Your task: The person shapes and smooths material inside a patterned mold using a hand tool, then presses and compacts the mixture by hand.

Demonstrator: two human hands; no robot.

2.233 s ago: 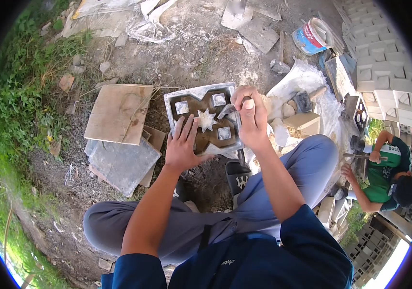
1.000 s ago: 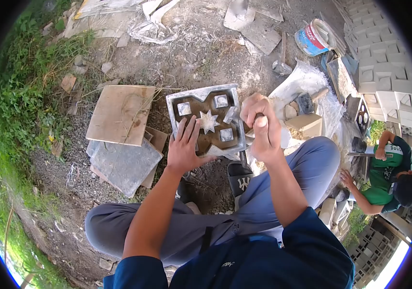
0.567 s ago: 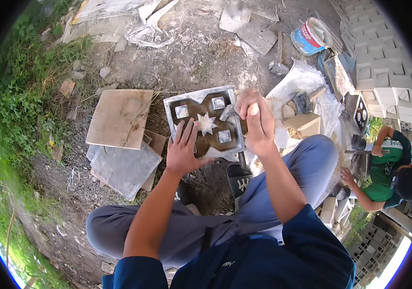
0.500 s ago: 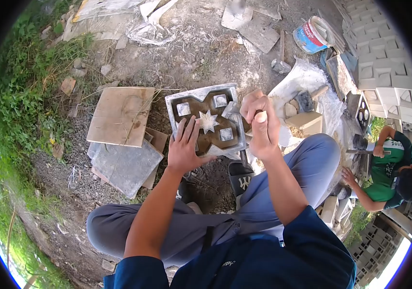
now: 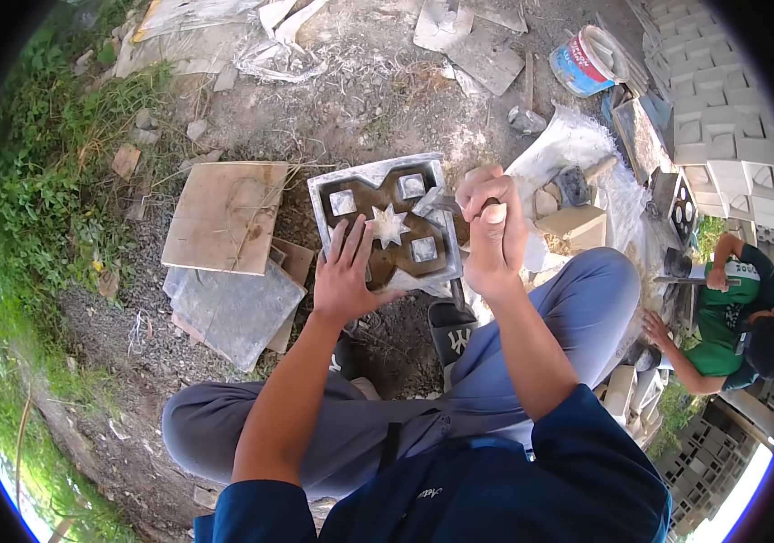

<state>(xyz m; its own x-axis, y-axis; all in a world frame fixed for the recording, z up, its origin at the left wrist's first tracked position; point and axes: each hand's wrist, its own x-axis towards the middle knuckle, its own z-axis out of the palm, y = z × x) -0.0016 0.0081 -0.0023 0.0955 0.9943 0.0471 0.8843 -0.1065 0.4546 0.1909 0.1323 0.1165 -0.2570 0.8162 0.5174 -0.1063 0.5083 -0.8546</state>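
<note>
Head view: a patterned mould (image 5: 364,174) lies on the ground just beyond the person's feet, right of a brown board (image 5: 224,217) that rests on a grey board (image 5: 240,312). Inside it sit a pale star (image 5: 390,225) and raised square blocks, of which the far left block (image 5: 342,202), far right block (image 5: 412,186) and near right block (image 5: 423,249) show plainly.

The left hand (image 5: 343,288) is palm down over the mould's near left part, fingers spread, fingertips close to the star's left side. The right hand (image 5: 491,226) is a fist around the handle of a hammer (image 5: 432,203), its thumb on top; the head hangs over the right side of the mould, and whether it touches cannot be told.

To work well here, the left palm should bear down evenly so the frame cannot skid, with the fingertips clear of the hammer's path. Short, controlled taps from the wrist, placed along the sturdy right wall rather than on the star's thin points, seem safest, with the frame level on the uneven soil.

Right of the mould, a white sheet (image 5: 577,136) bears stones; far right stands a paint bucket (image 5: 581,63).
</note>
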